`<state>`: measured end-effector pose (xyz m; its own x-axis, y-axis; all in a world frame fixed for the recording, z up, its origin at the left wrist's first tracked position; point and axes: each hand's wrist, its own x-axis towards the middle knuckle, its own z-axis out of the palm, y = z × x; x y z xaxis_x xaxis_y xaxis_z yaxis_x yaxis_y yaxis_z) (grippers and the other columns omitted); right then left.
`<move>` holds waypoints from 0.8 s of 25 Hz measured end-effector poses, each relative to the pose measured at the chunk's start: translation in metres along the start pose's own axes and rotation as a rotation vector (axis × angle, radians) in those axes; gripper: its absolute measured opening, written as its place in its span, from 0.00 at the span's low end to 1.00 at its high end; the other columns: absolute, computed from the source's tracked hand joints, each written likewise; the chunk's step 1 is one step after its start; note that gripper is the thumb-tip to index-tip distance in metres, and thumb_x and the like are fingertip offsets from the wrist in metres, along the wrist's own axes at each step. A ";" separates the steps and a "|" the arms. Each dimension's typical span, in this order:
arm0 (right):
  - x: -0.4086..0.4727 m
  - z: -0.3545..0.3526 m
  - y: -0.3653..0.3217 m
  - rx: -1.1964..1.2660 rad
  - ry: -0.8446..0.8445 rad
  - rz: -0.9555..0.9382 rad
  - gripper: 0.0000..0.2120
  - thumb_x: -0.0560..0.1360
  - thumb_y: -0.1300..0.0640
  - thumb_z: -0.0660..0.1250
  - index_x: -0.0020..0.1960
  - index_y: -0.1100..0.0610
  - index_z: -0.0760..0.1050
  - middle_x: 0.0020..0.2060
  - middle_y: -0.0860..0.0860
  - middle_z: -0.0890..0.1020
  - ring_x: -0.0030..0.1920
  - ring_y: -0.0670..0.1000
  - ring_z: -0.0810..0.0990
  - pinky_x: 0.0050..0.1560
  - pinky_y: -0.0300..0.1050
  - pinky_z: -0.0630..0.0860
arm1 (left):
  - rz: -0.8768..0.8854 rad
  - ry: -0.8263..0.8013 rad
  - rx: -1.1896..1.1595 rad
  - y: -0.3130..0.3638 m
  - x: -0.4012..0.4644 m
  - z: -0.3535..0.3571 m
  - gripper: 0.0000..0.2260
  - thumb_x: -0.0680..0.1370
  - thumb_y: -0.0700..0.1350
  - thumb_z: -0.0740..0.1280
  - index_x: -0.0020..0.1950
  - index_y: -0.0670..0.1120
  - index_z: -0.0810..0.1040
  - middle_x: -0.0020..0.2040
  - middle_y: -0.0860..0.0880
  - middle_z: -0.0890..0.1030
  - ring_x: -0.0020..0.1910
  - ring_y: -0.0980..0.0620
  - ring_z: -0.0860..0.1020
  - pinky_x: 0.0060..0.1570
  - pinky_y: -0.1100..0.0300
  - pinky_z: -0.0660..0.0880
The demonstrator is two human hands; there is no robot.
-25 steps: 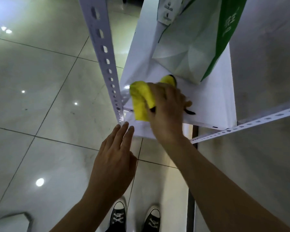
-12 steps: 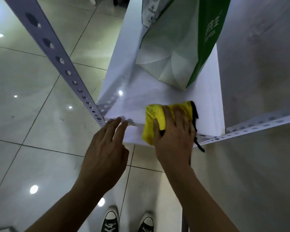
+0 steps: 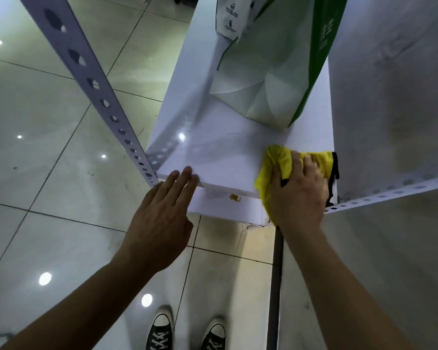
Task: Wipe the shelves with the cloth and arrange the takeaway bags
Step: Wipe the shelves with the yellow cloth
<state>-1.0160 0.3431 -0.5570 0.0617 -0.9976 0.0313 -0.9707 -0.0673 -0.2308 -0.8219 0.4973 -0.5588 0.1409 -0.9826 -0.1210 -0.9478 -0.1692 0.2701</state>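
Observation:
A yellow cloth (image 3: 278, 162) with a black edge lies bunched at the near right corner of the white shelf (image 3: 220, 152). My right hand (image 3: 299, 195) presses down on it, fingers curled over the cloth. My left hand (image 3: 162, 218) is flat with fingers together, its fingertips touching the shelf's near left edge. A white and green takeaway bag (image 3: 266, 72) stands further back on the same shelf, apart from the cloth.
A perforated grey upright (image 3: 86, 79) rises at the shelf's left corner, and a perforated rail (image 3: 390, 195) runs off to the right. A lower white shelf (image 3: 220, 208) with a small yellow stain shows beneath. A grey wall (image 3: 395, 122) bounds the right side. Glossy floor tiles and my black sneakers (image 3: 162, 332) lie below.
My right hand has slid the cloth rightward across the shelf's front, from the left corner to the right corner. My left hand stayed at the front left edge.

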 end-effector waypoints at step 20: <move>-0.045 0.023 -0.075 0.050 -0.111 -0.293 0.27 0.83 0.44 0.55 0.79 0.53 0.63 0.77 0.54 0.67 0.78 0.57 0.62 0.76 0.57 0.56 | -0.060 0.180 -0.147 -0.016 -0.014 0.010 0.28 0.79 0.39 0.64 0.78 0.36 0.60 0.80 0.37 0.55 0.77 0.40 0.63 0.69 0.49 0.71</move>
<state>-0.9408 0.3923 -0.5636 0.3643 -0.9313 -0.0020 -0.8956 -0.3498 -0.2748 -0.8117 0.5149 -0.5708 0.2573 -0.9659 0.0279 -0.8861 -0.2243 0.4055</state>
